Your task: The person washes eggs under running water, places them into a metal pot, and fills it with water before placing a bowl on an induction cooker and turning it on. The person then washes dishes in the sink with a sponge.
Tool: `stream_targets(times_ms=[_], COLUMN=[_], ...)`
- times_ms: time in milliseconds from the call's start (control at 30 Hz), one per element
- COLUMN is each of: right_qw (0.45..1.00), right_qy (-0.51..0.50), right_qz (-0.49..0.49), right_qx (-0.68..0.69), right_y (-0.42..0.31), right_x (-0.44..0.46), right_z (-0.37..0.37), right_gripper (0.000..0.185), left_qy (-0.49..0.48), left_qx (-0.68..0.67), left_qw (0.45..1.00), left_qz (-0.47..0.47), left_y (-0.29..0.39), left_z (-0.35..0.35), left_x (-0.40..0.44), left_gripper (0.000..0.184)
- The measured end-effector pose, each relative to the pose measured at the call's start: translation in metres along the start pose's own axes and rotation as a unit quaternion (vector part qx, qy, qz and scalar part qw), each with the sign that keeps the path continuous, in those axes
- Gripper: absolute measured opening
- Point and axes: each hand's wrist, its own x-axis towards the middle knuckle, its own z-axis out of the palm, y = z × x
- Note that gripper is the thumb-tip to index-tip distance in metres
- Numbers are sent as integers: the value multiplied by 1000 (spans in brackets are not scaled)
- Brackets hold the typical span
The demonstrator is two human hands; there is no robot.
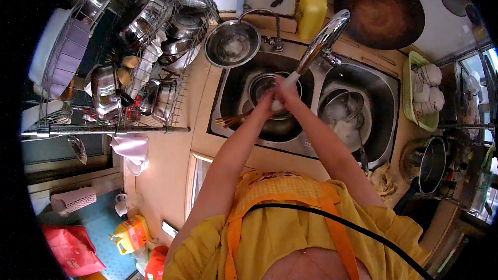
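My left hand (266,102) and my right hand (288,93) are close together under the tap (327,33), over the left sink basin (228,96). Water seems to run from the spout onto them. Both hands look closed, fingers bent inward; a small pale patch shows between them, and I cannot make out what they hold. Beneath them sits a round metal pot or bowl (255,85), partly covered by my hands. Several brown chopsticks (228,121) jut out beside my left wrist; their other ends are hidden.
The right basin holds a strainer (347,105) and a pale bowl (366,134). A metal bowl (232,44) sits behind the left basin, near a yellow pump bottle (312,13). A green rack (426,120) with white cups is right; a wire shelf (111,129) with pots is left.
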Motion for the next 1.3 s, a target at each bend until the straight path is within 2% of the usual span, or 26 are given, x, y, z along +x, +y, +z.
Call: stream_targets(times_ms=[67, 133, 233, 300, 367, 433, 467, 533, 633, 667, 733, 833, 967, 1067, 1133, 1233, 1300], right_qw=[1000, 987, 980, 999, 999, 993, 994, 994, 992, 990, 979, 963, 992, 994, 989, 990, 987], right_qy=[-3, -42, -29, 25, 33, -4, -7, -13, -104, -119, -148, -123, -111, -84, -62, -131, -147], right_qz=[-8, 71, 28, 3, -34, -81, -59, -16, -38, -71, -135, -210, -65, 11, 88, 45, 1], right_qx=[15, 136, 193, 36, 1, 88, 95, 111, 59, 29, -30, -114, 13, 74, 104, 30, 65], right_y=[7, -27, -13, -4, 3, 3, 2, 2, -13, -13, -8, 1, 9, 13, 16, 3, -14], right_x=[1, -30, -20, -14, -12, -25, -28, -32, -50, -51, -51, -44, -36, -31, -22, -35, -49], right_z=[-8, -12, -10, -10, -15, -19, -21, -23, -26, -27, -30, -33, -32, -29, -25, -32, -28], right_gripper=[15, 11, 14, 17, 20, 24, 25, 28, 36, 36, 35, 33, 31, 33, 34, 34, 33], left_qy=[13, 38, 63, 70, 70, 26, 3, 23, 38, 40, 50, 50, 2, 21, 11, -3, -10], left_qx=[-18, -43, -60, -31, 33, 63, 77, 76, 18, -11, 16, 47, 62, 27, -6, 18, 48], left_qw=[1000, 998, 995, 996, 997, 998, 997, 997, 999, 998, 997, 996, 996, 999, 1000, 1000, 997], left_qz=[-9, -30, -45, -38, -18, 3, 13, -5, -29, -37, -53, -52, -56, -1, -3, -26, -56], left_y=[-2, 0, 1, 1, 1, 5, 6, 12, 7, 2, 8, 17, 13, 9, 6, 14, 19], left_z=[5, 8, 5, 2, -1, 2, 4, 10, 5, -1, 4, 16, 24, 45, 35, 25, 21], left_x=[1, -6, -7, -6, -3, -1, 0, -2, 11, 17, 9, -6, -10, -30, -21, -22, -28], left_gripper=[23, 24, 25, 26, 27, 28, 28, 32, 39, 42, 44, 50, 51, 52, 54, 57, 59])
